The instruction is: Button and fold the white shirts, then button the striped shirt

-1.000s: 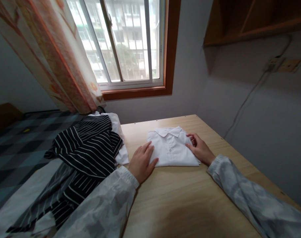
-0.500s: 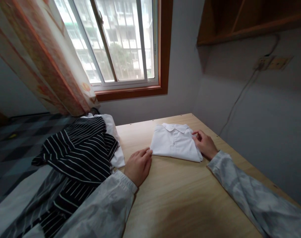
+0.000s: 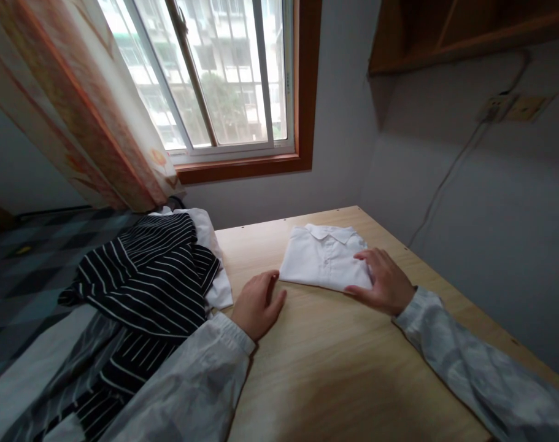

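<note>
A white collared shirt lies folded into a compact bundle on the light wooden table, its collar toward the window and its button placket facing up. At its front left corner is my left hand, thumb apart from the fingers; its fingertips are close to the cloth, and I cannot tell whether they touch. My right hand reaches over the shirt's front right corner with thumb and fingers spread, hiding that corner.
Black and white striped clothing is heaped on the left, over white cloth. Behind it are a checked bed cover and a curtain. A cable hangs along the right wall beneath a shelf.
My right hand has moved from the shirt's right edge toward its front corner, and its fingers have spread. My left thumb has parted from the fingers. The shirt sits slightly higher in view.
</note>
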`<state>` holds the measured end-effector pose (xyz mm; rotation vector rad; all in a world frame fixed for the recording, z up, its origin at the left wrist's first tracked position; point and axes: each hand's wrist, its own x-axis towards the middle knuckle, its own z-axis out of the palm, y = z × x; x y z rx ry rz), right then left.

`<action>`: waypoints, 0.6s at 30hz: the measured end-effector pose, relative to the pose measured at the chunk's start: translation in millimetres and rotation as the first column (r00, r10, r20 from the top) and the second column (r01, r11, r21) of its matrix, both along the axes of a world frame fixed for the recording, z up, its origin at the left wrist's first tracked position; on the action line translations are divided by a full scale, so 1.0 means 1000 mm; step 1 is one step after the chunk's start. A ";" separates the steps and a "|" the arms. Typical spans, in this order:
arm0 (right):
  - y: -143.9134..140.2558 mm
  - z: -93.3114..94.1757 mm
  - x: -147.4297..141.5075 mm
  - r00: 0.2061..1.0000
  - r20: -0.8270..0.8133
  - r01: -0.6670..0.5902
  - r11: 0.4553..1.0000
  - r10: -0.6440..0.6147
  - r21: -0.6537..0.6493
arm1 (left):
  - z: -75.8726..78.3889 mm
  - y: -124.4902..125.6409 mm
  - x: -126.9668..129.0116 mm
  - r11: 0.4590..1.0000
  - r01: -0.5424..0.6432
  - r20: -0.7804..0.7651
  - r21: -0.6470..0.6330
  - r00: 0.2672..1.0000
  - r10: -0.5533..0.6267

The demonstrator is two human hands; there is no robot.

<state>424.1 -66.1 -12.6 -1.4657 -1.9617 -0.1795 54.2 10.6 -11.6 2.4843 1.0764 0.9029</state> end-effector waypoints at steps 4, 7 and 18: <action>-0.020 -0.014 0.021 0.978 -0.101 0.178 0.983 -0.183 -0.053 | -0.002 0.005 -0.001 0.998 -0.004 0.098 -0.058 0.995 0.009; -0.031 -0.020 0.026 0.984 -0.129 0.103 0.986 -0.120 -0.130 | -0.005 0.007 -0.001 0.996 0.005 0.127 -0.088 0.992 0.006; 0.019 -0.020 0.005 0.951 -0.308 -0.040 0.980 -0.022 -0.192 | -0.004 0.012 0.004 0.918 0.009 0.478 -0.395 0.856 0.198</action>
